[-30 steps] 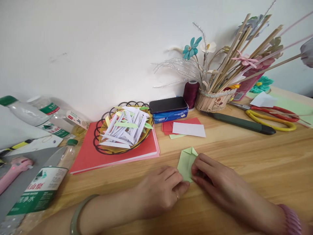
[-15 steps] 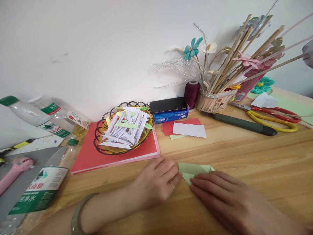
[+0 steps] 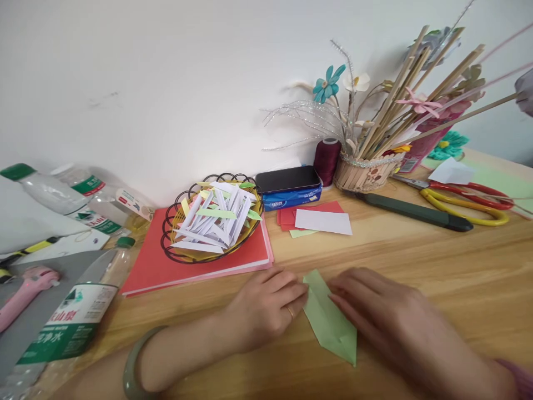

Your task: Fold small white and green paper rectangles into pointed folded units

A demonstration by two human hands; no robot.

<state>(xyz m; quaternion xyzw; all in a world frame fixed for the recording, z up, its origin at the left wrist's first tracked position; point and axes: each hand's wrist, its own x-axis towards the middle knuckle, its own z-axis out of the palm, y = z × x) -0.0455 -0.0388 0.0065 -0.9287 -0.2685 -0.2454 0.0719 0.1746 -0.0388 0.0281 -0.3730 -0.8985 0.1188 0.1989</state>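
A light green folded paper lies aslant on the table between my hands, its pointed end toward me. My left hand, with a ring and a bangle on the wrist, has curled fingers closed at the paper's upper left edge. On the other side my right hand has its fingers pressed together at the upper right edge, slightly blurred; its fingertips are partly hidden. Beyond my left hand, a black-rimmed basket full of folded white, green and yellow paper strips rests on a stack of red paper.
Red and white paper slips lie behind my hands, near a phone on a blue packet. A thread spool, a flower basket, a dark-handled tool and scissors stand right. Bottles and a pink glue gun lie left.
The green paper has turned from lying crosswise to lying aslant, with its point toward me. My right hand has shifted up and away from covering it; my left hand stays almost in place.
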